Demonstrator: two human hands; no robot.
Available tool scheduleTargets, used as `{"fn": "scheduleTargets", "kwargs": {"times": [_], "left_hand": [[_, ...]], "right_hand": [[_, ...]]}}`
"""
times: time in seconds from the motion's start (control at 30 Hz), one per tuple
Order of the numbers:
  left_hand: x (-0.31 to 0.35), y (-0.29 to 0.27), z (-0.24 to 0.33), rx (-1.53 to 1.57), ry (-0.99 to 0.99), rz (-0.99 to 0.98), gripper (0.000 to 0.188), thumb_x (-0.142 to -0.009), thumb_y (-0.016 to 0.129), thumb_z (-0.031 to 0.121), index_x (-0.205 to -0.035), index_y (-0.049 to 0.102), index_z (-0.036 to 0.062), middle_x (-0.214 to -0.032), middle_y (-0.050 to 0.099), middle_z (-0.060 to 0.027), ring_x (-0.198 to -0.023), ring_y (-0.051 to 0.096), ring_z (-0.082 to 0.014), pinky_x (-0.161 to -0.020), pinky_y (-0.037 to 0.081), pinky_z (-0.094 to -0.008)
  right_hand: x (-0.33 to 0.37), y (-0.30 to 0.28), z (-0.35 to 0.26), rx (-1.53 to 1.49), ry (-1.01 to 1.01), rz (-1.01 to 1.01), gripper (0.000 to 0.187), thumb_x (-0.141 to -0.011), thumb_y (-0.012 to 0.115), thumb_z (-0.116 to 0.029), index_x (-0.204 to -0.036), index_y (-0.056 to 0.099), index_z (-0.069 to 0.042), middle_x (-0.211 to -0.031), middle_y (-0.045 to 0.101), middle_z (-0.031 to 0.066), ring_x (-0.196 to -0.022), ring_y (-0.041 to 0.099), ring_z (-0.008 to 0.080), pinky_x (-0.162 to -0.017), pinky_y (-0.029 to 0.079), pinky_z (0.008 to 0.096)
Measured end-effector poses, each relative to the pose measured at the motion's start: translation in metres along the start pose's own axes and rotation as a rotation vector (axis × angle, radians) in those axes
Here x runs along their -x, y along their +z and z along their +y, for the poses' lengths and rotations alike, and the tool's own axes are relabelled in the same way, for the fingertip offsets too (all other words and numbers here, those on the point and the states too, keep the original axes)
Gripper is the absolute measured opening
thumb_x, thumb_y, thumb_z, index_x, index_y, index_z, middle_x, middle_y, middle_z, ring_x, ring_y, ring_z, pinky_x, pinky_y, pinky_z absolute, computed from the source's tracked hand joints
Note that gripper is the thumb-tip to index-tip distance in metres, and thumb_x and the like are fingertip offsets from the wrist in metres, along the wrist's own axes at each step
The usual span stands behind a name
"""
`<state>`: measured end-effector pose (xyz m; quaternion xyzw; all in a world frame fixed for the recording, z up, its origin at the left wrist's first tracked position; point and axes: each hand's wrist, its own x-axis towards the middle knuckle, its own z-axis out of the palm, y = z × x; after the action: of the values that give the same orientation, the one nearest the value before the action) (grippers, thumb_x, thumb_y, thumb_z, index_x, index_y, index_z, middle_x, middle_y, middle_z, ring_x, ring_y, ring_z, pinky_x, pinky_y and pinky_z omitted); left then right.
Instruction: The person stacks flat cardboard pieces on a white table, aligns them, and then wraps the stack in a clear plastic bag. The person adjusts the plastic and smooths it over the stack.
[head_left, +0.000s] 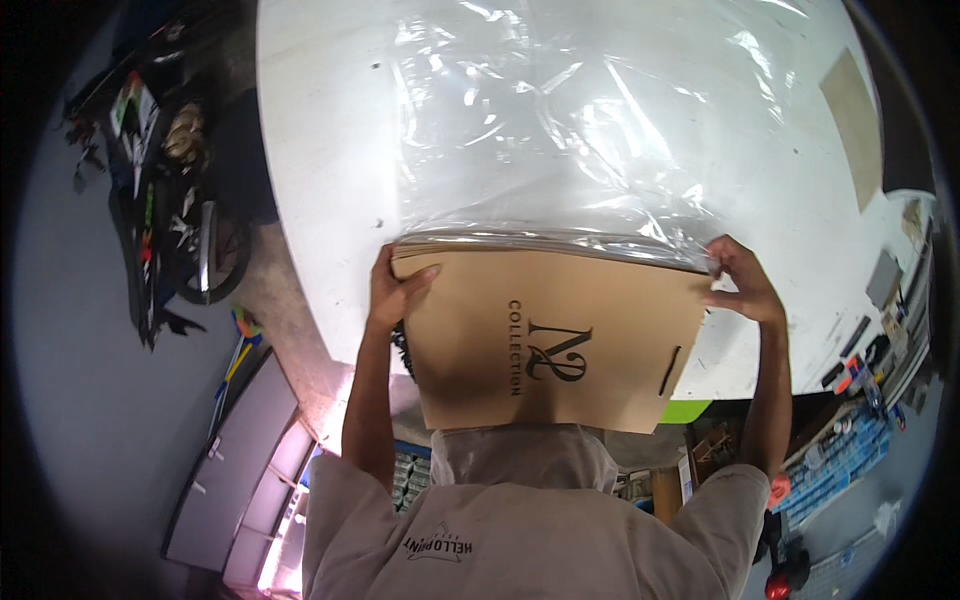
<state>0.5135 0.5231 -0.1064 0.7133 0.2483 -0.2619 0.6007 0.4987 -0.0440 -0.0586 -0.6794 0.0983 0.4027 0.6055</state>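
Left hand (pixel 398 290) and right hand (pixel 745 282) on a flat brown paper-bag stack (pixel 620 320), mid-frame

Left's clamped on its upper-left corner, thumb on top; right's half-curled at the upper-right, can't tell if it's gripping. Shiny clear plastic film (pixel 560 150) above, upper centre.

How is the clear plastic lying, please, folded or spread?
Spread: the wrinkled plastic lies wide across the white table, beyond the brown stack.

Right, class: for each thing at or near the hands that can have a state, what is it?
Brown paper bags: flat, stacked, held at the far left corner
Clear plastic: crinkled, spread out
Left hand: closed on the bags, thumb on top
Right hand: bent, grip unclear
Tan sheet: lying flat
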Motion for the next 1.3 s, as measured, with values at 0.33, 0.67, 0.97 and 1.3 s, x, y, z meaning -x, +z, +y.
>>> {"fn": "scheduleTargets", "kwargs": {"times": [0.33, 0.67, 0.97, 1.3], "left_hand": [[0.000, 0.002, 0.015, -0.011, -0.008, -0.089, 0.055, -0.082, 0.080, 0.005, -0.127, 0.049, -0.0056, -0.115, 0.066, -0.0155, -0.103, 0.065, -0.0205, -0.092, 0.053, -0.0344], [-0.001, 0.000, 0.010, -0.019, -0.008, -0.094, 0.056, -0.083, 0.081, 0.010, -0.127, 0.049, -0.0046, -0.115, 0.065, -0.0150, -0.105, 0.064, -0.0215, -0.094, 0.052, -0.0356], [0.002, 0.001, 0.011, 0.027, -0.014, -0.092, 0.057, -0.083, 0.080, 0.008, -0.129, 0.048, -0.0040, -0.117, 0.064, -0.0146, -0.105, 0.063, -0.0210, -0.094, 0.052, -0.0348], [0.003, 0.001, 0.010, 0.056, -0.040, -0.070, 0.057, -0.080, 0.080, 0.005, -0.128, 0.051, -0.0050, -0.115, 0.066, -0.0147, -0.104, 0.065, -0.0212, -0.092, 0.053, -0.0345]], "right_hand": [[-0.017, 0.016, 0.008, 0.383, 0.078, 0.189, 0.057, -0.075, 0.089, -0.021, -0.116, 0.054, -0.003, -0.104, 0.060, 0.0093, -0.095, 0.059, 0.0222, -0.082, 0.050, 0.0357], [-0.021, 0.018, 0.007, 0.459, 0.005, 0.185, 0.042, -0.074, 0.088, -0.016, -0.090, 0.052, -0.002, -0.083, 0.055, 0.0092, -0.078, 0.054, 0.0256, -0.073, 0.047, 0.0405], [-0.005, 0.042, 0.013, 0.553, -0.201, 0.428, 0.029, -0.076, 0.083, -0.011, -0.095, 0.063, -0.001, -0.090, 0.064, 0.0150, -0.086, 0.061, 0.0353, -0.075, 0.049, 0.0432], [0.000, 0.046, 0.020, 0.609, -0.218, 0.499, 0.036, -0.081, 0.081, -0.018, -0.110, 0.067, -0.003, -0.110, 0.067, 0.0173, -0.105, 0.062, 0.0369, -0.086, 0.052, 0.0436]]}}
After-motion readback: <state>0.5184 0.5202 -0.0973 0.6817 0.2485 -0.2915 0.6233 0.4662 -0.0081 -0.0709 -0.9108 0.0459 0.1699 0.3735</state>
